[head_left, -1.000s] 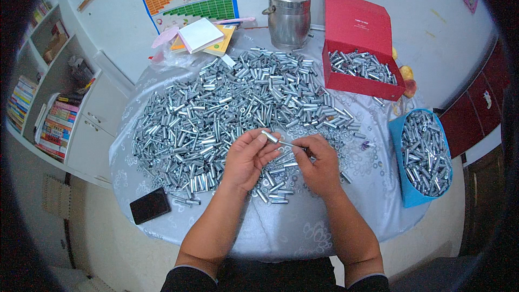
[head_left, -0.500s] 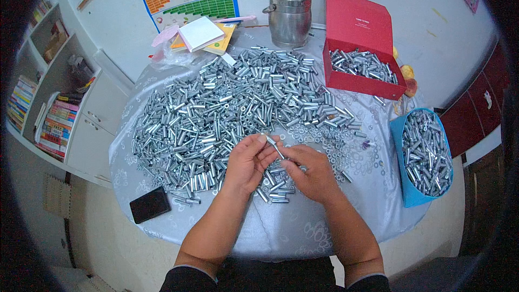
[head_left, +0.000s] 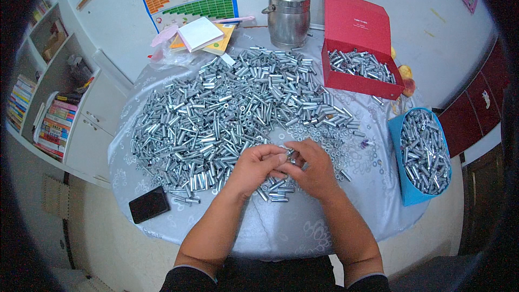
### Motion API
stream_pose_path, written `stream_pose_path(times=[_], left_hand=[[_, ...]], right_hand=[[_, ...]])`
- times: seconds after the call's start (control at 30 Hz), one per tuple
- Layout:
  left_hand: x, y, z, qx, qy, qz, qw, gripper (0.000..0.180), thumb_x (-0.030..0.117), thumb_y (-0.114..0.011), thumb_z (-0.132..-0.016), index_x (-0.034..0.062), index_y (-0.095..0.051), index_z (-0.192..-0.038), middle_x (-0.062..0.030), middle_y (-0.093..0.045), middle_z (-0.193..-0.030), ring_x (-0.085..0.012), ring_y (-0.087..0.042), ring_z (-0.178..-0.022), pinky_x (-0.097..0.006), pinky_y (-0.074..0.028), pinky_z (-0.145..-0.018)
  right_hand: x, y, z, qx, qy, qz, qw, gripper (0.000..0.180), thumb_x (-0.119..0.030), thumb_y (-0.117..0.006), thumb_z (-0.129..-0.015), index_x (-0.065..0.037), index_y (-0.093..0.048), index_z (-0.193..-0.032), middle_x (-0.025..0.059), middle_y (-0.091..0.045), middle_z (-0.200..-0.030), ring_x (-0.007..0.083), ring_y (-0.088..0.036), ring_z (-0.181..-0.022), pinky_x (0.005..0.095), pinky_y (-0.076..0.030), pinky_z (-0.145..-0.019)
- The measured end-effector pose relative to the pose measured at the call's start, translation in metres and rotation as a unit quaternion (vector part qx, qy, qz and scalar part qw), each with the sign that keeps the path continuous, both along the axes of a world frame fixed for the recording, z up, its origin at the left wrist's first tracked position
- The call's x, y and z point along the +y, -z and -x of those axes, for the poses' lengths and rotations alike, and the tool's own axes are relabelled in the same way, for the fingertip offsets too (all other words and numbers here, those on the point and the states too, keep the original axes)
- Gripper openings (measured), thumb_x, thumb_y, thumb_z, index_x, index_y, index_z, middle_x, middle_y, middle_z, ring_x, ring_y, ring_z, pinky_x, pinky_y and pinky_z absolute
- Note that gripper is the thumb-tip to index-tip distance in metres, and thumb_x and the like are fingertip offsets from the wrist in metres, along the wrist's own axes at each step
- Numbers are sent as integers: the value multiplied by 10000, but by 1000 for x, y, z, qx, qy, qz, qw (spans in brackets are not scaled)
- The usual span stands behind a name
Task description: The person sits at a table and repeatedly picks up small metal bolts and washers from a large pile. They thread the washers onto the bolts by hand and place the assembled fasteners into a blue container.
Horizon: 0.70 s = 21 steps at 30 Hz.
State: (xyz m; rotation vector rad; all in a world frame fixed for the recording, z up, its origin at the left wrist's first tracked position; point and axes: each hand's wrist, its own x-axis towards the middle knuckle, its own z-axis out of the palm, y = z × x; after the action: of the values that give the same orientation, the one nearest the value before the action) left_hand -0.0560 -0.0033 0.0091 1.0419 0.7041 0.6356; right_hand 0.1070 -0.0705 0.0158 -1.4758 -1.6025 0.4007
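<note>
Over the near side of a heap of zinc-coloured metal sleeves and bolts (head_left: 211, 113), my two hands meet at a small shiny metal bolt (head_left: 291, 154). My left hand (head_left: 257, 167) pinches it between thumb and fingers. From the right, the thumb and curled fingers of my right hand (head_left: 312, 168) close on the same piece. Fingers cover most of it, so its exact shape is hidden. Loose washers (head_left: 330, 143) lie spread beside and beyond my right hand. A few sleeves (head_left: 274, 190) rest just below my wrists on the cloth.
A red lidded box (head_left: 362, 89) and a blue bin (head_left: 406, 178), both holding metal pieces, stand at the right. A steel pot (head_left: 289, 19) and notebooks (head_left: 200, 34) sit at the back. A black phone (head_left: 149, 205) lies front left on the silvery tablecloth (head_left: 270, 232).
My hands have come closer together around the metal bolt. My left hand's fingers, spread before with the palm up, have curled in. The bolt, in plain sight earlier, is now mostly covered.
</note>
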Motion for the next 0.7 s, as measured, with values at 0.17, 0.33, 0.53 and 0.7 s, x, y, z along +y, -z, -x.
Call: stream_pose_path(times=[0.17, 0.33, 0.53, 0.7], left_hand=[[4, -7, 9, 15, -12, -8, 1000, 216, 100, -654, -870, -46, -646, -1029, -133, -695, -893, -196, -695, -770, -270, -572, -689], [8, -5, 8, 5, -76, 2, 997, 213, 85, -641, -887, -61, -641, -1043, -143, -692, -888, -189, -690, -753, -269, -570, -656], [15, -1, 6, -23, -211, -10, 977, 173, 115, -635, -897, -33, -649, -985, -114, -687, -828, -150, -660, -647, -254, -547, -571], [14, 1, 6, -26, -226, -25, 973, 164, 120, -634, -900, -24, -641, -978, -108, -685, -814, -146, -658, -638, -255, -547, -565]], right_hand=[[2, -2, -14, 49, -38, 37, 997, 196, -103, -710, -781, -38, -697, -965, 95, -650, -813, 188, -607, -693, 302, -476, -616], [3, -5, -14, 115, 55, 88, 988, 156, -149, -678, -830, -48, -700, -947, 131, -675, -874, 261, -650, -782, 339, -499, -708], [40, 17, -35, -99, 57, 78, 990, 183, -183, -676, -809, -41, -702, -921, 157, -660, -893, 316, -637, -821, 387, -505, -759], [67, 40, -12, -159, 60, 41, 985, 171, -191, -695, -768, -51, -676, -865, 164, -620, -862, 346, -629, -830, 444, -509, -723]])
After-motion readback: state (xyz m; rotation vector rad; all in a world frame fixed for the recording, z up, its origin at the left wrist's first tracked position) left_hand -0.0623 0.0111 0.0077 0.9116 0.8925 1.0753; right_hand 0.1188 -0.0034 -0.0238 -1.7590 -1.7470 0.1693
